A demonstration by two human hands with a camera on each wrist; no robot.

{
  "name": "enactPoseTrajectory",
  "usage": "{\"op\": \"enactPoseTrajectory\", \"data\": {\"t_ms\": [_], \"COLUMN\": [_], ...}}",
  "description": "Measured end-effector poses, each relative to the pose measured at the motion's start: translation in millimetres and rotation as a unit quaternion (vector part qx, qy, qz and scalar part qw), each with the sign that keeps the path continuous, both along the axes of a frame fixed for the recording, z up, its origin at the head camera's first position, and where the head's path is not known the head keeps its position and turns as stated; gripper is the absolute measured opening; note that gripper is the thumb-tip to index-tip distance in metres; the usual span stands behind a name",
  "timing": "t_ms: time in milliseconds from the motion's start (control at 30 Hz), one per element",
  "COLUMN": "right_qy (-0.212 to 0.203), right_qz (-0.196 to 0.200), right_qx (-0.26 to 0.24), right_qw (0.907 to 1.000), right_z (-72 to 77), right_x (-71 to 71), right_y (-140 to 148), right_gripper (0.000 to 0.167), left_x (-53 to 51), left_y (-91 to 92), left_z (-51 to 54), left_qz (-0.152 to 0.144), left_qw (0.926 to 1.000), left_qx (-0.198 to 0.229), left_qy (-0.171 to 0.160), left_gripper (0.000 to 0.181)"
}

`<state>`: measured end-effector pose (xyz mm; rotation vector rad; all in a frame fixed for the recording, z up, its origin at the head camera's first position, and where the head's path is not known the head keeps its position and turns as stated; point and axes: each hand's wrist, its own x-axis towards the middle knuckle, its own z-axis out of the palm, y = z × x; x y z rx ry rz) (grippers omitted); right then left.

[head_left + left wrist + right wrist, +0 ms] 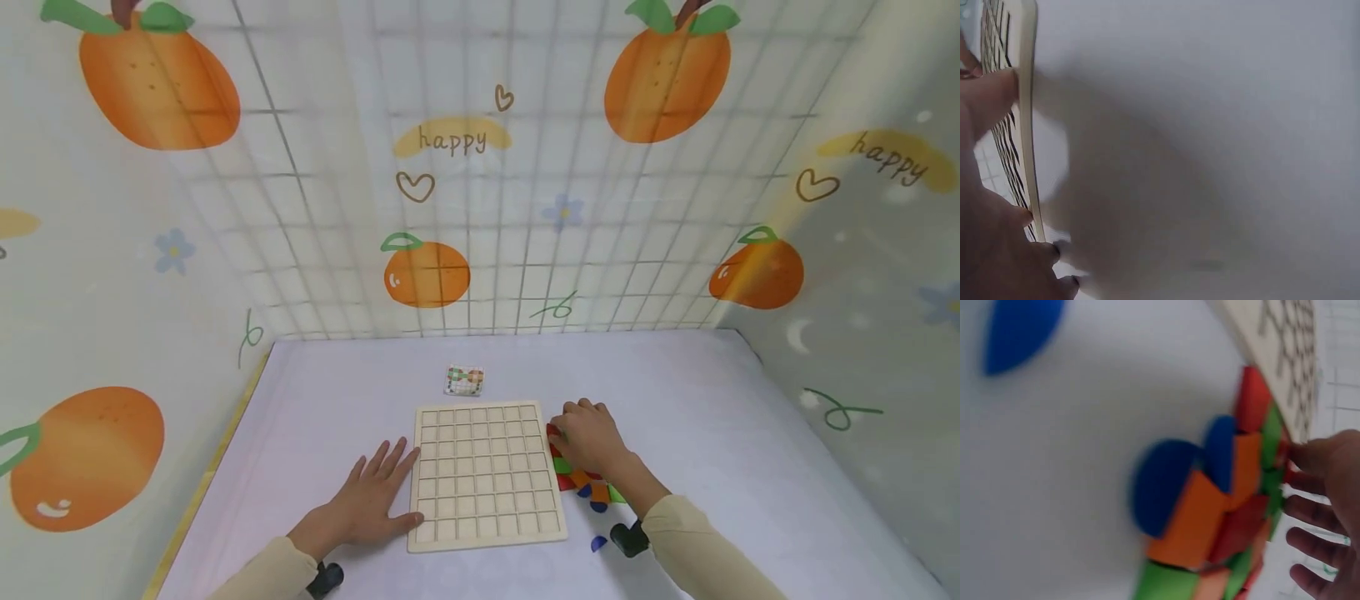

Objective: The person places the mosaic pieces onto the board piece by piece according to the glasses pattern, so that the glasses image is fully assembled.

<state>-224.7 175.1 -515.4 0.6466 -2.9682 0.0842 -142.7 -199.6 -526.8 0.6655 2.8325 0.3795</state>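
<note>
A pale wooden grid board [487, 475] lies flat between the two hands. My left hand [367, 504] is spread out at its left side, with the thumb and a fingertip touching the frame; the left wrist view shows the thumb [991, 94] on the edge. Beyond the board's right edge, my right hand [592, 437] reaches over a pile of small colored pieces, its fingers bent. In the right wrist view the thumb and index finger of the right hand [1329, 500] meet at red pieces by the board; whether they pinch one is unclear.
The pile has orange pieces [1188, 519], green pieces [1166, 584], red pieces and blue half-round pieces [1163, 487]. One blue half-round piece [598, 543] lies apart, nearer the front. A small patterned card [465, 380] lies behind the board. Printed curtains surround the white table [345, 375].
</note>
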Motion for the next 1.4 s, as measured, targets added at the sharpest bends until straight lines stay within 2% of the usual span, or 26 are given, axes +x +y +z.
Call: {"op": "enactPoseTrajectory", "data": {"t_ms": [67,233,467,567,733,967,1133,1400], "right_qy": [0.016,0.021,-0.065,-0.069,-0.049,-0.057,-0.083,-0.117], "right_qz": [-0.002,-0.011,-0.057,-0.06,-0.004,0.075,0.095,0.115], "right_qx": [-0.003,-0.037,-0.112,-0.124,-0.148,-0.145,-0.134,-0.123], "right_qw": [0.9999,0.999,0.99,0.988,0.9877,0.985,0.9828,0.9787], "right_z": [-6.4,-12.5,2.5,11.2,19.4,21.8,21.9,21.5], "right_x": [1.1,-1.6,-10.1,-13.6,-18.5,-22.0,-23.5,-28.3], "right_y": [-0.3,-3.3,-4.4,-6.4,-14.9,-33.2,-45.2,-60.3], "right_gripper": [0.024,0.023,0.013,0.009,0.011,0.014,0.013,0.014], "left_x": [2.4,2.3,-0.8,-1.1,1.1,2.7,3.4,1.3], "left_y": [0.4,0.4,-1.5,-2.9,-4.4,-3.1,-3.3,-3.0], "left_z": [3.5,3.9,-1.7,-3.4,-2.5,-5.0,-7.3,-13.6], "left_qz": [-0.009,-0.003,0.004,0.004,0.0,-0.006,-0.01,0.011], "left_qw": [0.9999,0.9999,0.9997,0.9997,0.9997,0.9998,0.9997,0.9998], "left_qx": [0.003,-0.005,-0.023,-0.022,-0.013,-0.003,0.015,-0.013], "left_qy": [-0.005,-0.011,0.007,0.015,0.019,0.021,0.014,-0.013], "left_gripper": [0.095,0.095,0.094,0.094,0.094,0.093,0.093,0.096]}}
